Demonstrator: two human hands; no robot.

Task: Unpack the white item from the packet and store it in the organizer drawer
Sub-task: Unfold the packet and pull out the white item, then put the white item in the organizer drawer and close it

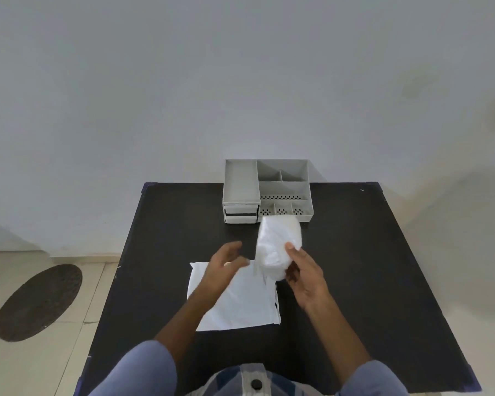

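We see the right hand point(303, 277) gripping the white item point(277, 247), a soft, crinkled bundle, thumb on top and fingers curled beneath, lifted above the middle of the black table point(369, 267). The left hand point(226, 270) hangs open and blurred, fingers loosely spread, holding nothing, over the flat white packet point(240, 304) lying near the table's front edge. The grey plastic organizer point(266, 190), with perforated compartments and small drawers, stands at the far edge. No writing is legible.
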